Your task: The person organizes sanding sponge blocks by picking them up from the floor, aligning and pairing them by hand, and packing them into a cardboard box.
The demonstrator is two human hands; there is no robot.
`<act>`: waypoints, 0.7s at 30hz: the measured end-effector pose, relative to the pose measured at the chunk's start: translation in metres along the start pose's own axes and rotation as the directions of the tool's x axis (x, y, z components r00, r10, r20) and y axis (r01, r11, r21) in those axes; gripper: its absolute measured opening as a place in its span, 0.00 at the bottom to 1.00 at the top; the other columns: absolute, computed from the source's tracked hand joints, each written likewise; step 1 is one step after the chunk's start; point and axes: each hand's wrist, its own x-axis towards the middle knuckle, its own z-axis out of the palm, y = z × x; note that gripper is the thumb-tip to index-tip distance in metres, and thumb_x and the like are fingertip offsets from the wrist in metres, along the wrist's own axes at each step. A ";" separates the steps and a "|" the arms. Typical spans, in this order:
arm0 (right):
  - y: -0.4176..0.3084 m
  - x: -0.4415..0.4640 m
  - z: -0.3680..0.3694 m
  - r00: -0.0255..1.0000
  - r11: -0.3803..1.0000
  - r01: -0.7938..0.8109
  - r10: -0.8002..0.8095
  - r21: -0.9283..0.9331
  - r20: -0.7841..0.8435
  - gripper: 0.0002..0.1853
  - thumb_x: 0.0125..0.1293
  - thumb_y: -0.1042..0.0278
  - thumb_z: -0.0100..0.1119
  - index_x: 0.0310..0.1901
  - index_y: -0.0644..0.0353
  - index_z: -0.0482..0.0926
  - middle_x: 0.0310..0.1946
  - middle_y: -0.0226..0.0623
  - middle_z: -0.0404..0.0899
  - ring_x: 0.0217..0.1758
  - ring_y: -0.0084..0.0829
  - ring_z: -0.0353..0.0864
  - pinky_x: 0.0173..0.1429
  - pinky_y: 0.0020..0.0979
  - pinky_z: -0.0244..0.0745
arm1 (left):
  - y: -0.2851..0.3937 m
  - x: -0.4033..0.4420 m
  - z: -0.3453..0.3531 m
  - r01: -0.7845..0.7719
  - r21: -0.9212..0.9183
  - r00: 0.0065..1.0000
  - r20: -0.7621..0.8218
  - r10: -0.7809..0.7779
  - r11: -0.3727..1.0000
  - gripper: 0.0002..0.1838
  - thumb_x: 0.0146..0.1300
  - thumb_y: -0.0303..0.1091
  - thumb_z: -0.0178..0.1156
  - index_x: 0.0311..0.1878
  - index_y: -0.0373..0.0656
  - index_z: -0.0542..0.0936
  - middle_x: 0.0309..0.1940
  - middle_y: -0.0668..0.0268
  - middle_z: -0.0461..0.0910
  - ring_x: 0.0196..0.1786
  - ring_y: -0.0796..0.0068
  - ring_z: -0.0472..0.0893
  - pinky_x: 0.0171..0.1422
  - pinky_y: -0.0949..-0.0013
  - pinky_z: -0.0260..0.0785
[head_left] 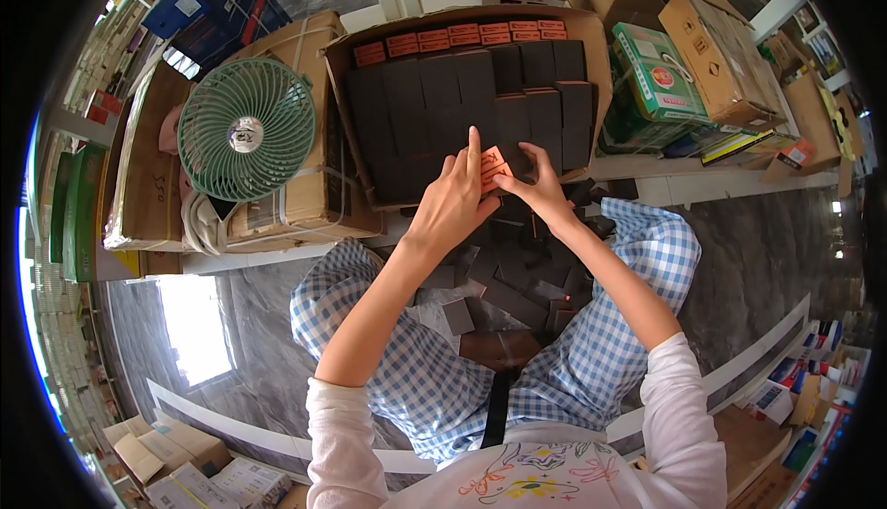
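Observation:
A small orange-and-black box (495, 163) with dark print on its orange side is between my two hands, over the front edge of a large open carton (605, 93). My left hand (450, 197) holds its left side, one finger stretched along it and the thumb below. From the right, my right hand (540, 187) grips it, thumb pressed on the orange side and fingers curved round. Inside the carton, black boxes (427, 107) stand in packed rows, with orange-ended boxes (434, 40) along the back.
Many loose black boxes (504, 296) lie on the floor between my legs. A green fan (245, 130) stands at left by a taped carton (346, 197). At right are a green box (661, 70) and brown cartons (725, 61). More cartons (176, 449) sit behind me at left.

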 end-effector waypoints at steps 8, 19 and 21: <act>-0.013 -0.002 0.000 1.000 1.000 -0.021 0.021 0.003 0.010 0.50 0.50 0.46 0.75 0.66 0.67 0.58 0.58 0.47 0.68 0.63 0.35 0.68 0.65 0.34 0.66 | 0.002 0.001 -0.007 0.014 0.049 0.999 0.045 -0.016 0.999 0.50 0.52 0.37 0.68 0.72 0.24 0.50 0.49 0.51 0.74 0.51 0.56 0.76 0.51 0.63 0.77; -0.038 0.000 -0.009 0.984 0.940 -0.172 0.179 0.293 0.005 0.42 0.59 0.49 0.69 0.67 0.61 0.58 0.59 0.40 0.69 0.60 0.28 0.71 0.63 0.32 0.67 | -0.020 0.011 -0.023 0.287 -0.478 0.953 0.055 -0.298 0.830 0.45 0.58 0.41 0.63 0.71 0.24 0.54 0.41 0.46 0.79 0.34 0.65 0.83 0.40 0.68 0.76; -0.044 0.000 -0.011 0.994 0.965 -0.106 0.108 0.240 0.007 0.38 0.60 0.51 0.69 0.65 0.61 0.62 0.55 0.36 0.72 0.57 0.26 0.73 0.60 0.32 0.69 | -0.022 0.011 -0.020 0.395 -0.652 0.911 0.190 -0.365 0.647 0.47 0.59 0.42 0.63 0.72 0.26 0.50 0.41 0.50 0.80 0.30 0.71 0.82 0.36 0.70 0.76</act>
